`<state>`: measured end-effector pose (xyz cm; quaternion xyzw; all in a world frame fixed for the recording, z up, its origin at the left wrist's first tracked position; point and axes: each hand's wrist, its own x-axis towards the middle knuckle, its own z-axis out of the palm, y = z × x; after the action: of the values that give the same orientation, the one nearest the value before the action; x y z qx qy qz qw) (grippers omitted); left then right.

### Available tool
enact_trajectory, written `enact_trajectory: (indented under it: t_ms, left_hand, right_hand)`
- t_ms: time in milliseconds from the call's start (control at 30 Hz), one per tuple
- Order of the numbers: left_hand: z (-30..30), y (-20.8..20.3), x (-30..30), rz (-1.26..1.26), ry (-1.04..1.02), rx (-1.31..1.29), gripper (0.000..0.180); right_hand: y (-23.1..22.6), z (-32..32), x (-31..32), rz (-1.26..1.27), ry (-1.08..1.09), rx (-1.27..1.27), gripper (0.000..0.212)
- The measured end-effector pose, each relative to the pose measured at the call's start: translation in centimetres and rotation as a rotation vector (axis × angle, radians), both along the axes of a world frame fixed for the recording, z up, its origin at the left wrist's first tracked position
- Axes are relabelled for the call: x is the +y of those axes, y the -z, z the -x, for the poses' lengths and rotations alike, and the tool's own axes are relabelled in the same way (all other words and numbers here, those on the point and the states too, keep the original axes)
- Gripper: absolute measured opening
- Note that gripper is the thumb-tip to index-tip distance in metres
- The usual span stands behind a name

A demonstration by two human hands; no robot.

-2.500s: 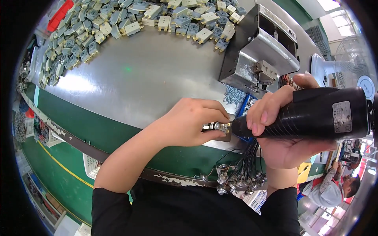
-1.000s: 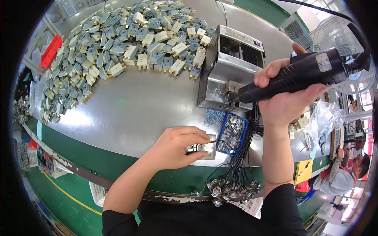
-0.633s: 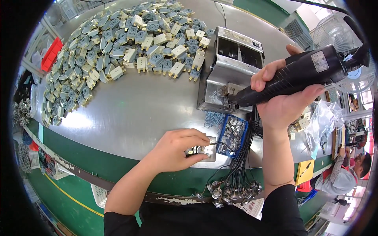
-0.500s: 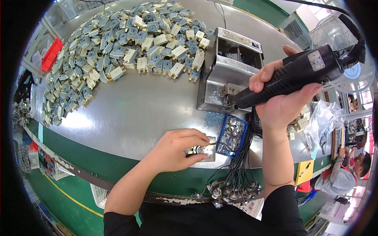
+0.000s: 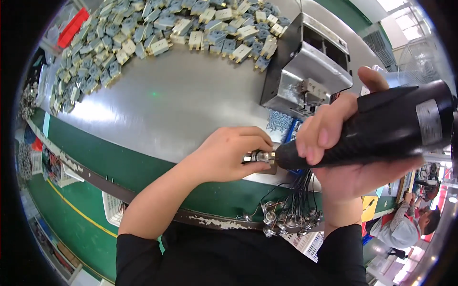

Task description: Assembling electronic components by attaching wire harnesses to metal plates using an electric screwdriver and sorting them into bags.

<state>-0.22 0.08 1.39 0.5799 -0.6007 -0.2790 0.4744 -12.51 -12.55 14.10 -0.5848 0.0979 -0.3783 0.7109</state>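
- Left hand pinches a small metal fitting at the near edge of the surface; right hand is clamped round a black power driver, tip at the fitting.
- Risk, I'd say: the tip skids off and nicks the pinching fingers, so close.
- White label on the driver's barrel; red tray far left; pale switch parts heaped far.

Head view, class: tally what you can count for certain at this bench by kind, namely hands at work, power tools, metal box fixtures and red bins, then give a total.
Hands at work: 2, the left hand and the right hand
Black electric screwdriver: 1
Grey metal box fixture: 1
Red bin: 1
Total: 5
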Motion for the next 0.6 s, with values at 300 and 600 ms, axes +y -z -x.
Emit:
enact_trajectory:
  t_ms: [300, 600]
  left_hand:
    - [0.4, 1.2, 0.1, 0.062, -0.042, -0.005, 0.028]
    - [0.3, 1.2, 0.4, -0.011, -0.009, 0.004, 0.032]
  right_hand:
    - [2.3, -1.0, 1.2, 0.139, 0.011, 0.132, 0.125]
    - [2.7, -1.0, 1.8, 0.136, -0.005, 0.201, 0.126]
